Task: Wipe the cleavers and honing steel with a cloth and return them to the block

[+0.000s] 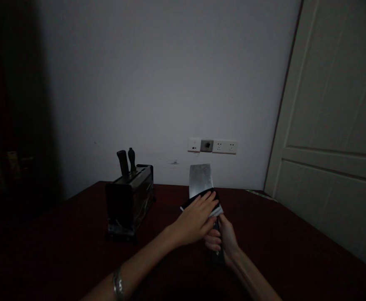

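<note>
1. The dark red-brown wooden worktop (280, 251) has open room to the right of the hands and in front of them. Its far edge meets the wall just behind the blade.
2. The black-and-steel knife block (129, 200), with two handles upright in it, stands near on the left and narrows the sweep that way.
3. The broad steel cleaver (201, 179) is over mid-worktop, its blade pointing away toward the wall.
4. The dark folded cloth (214, 195) lies on the blade's near part. Wiping the blade seems to be the step in hand.
5. The left hand (195, 219) lies flat, fingers outstretched, pressing the cloth. The right hand (225, 240) has its grip closed round the handle. A further stroke calls for keeping the fingers off the cutting edge.
</note>
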A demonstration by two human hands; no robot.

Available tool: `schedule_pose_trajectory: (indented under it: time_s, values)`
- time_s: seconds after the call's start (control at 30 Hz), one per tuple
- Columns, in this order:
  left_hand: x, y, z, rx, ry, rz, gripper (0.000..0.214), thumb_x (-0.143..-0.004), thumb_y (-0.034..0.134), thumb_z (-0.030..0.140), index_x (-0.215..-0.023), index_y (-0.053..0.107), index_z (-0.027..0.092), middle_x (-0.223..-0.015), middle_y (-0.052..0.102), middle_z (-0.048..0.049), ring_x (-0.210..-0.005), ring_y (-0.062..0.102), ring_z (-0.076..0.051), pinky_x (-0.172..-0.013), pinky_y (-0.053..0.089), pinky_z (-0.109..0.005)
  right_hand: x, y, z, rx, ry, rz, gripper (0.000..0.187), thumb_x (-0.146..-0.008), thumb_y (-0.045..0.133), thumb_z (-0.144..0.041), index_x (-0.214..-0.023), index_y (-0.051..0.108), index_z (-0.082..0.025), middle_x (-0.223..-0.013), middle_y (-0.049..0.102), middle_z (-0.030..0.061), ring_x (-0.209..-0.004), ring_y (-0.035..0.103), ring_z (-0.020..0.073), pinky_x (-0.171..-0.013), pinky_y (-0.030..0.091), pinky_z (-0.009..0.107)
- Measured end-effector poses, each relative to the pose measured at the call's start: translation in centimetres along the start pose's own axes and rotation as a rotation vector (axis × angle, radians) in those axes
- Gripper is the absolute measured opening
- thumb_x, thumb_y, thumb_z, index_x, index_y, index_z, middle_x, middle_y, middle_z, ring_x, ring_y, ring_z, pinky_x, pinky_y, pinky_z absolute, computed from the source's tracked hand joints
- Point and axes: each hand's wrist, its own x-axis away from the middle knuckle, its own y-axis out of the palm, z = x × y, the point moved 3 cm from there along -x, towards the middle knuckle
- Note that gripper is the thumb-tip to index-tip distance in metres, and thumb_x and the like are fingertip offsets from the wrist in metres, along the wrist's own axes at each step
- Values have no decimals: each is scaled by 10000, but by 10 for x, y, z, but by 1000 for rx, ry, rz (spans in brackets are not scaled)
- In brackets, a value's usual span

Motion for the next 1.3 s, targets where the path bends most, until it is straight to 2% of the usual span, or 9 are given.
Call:
schedule_pose_trajectory:
  time_s: [0.17, 0.3, 0.53, 0.63, 0.77, 1.03, 1.17, 1.23, 1.3]
  values:
    - [5, 2, -13, 74, 20, 136, 387, -908, 378, 263, -1286, 404, 183, -1421, 318, -67, -1331, 214, -165, -1084, 225, -393, -3, 2, 7, -78, 50, -93, 436, -663, 593, -556, -514, 480, -162, -352, 255, -106, -283, 109, 15, -240, 166, 136]
    - [11, 7, -29, 228, -19, 237, 349, -913, 365, 241, -1245, 466, 201, -1389, 378, -56, -1304, 285, -168, -1080, 242, -385, -6, 3, 15, -80, 89, -80, 489, -729, 502, -607, -525, 485, -163, -349, 265, -97, -280, 130, 23, -242, 174, 136]
    - [29, -5, -83, 553, -470, 739, 360, -900, 374, 321, -1188, 512, 154, -1214, 555, -92, -1139, 492, -185, -1005, 333, -313, -6, -2, 12, -82, 32, 42, 582, -793, 358, -657, -505, 449, -159, -349, 258, -90, -288, 136, 21, -257, 139, 124]
    - [47, -11, -100, 530, -590, 838, 348, -883, 392, 323, -1131, 538, 127, -1152, 586, -103, -1092, 517, -193, -981, 340, -293, -5, -4, 3, -97, -10, 88, 614, -815, 297, -657, -484, 431, -157, -347, 250, -87, -283, 144, 20, -260, 125, 123]
    - [66, 4, -104, 554, -612, 672, 355, -869, 413, 315, -1143, 529, 121, -1163, 578, -99, -1099, 509, -191, -986, 324, -289, -3, -3, -8, -97, -49, 146, 627, -829, 252, -654, -477, 415, -161, -340, 249, -86, -275, 149, 20, -259, 117, 121]
    - [77, 65, -80, 681, -684, 297, 433, -823, 465, 345, -1197, 519, 134, -1266, 519, -105, -1182, 456, -205, -1031, 264, -322, 0, -5, -17, 34, -118, 220, 592, -815, 289, -663, -501, 384, -170, -338, 233, -99, -274, 142, 14, -268, 125, 109]
    - [77, 88, -68, 763, -688, 75, 468, -786, 478, 490, -1019, 634, 115, -1144, 607, -120, -1118, 506, -277, -980, 316, -363, 0, -5, -16, 49, -123, 236, 585, -809, 281, -674, -522, 385, -176, -339, 232, -103, -274, 148, 16, -266, 130, 109]
    - [76, 94, -67, 812, -730, 58, 502, -808, 406, 537, -915, 663, 119, -1035, 657, -112, -1045, 552, -285, -940, 344, -367, 0, -3, -16, 60, -118, 246, 587, -811, 263, -678, -527, 382, -177, -337, 235, -103, -271, 152, 17, -266, 128, 112]
    - [76, 94, -71, 890, -825, 123, 512, -833, 354, 522, -873, 663, 115, -964, 678, -111, -986, 583, -270, -910, 362, -354, 1, -1, -16, 73, -106, 258, 593, -821, 228, -672, -528, 378, -179, -331, 240, -100, -265, 154, 19, -264, 124, 117]
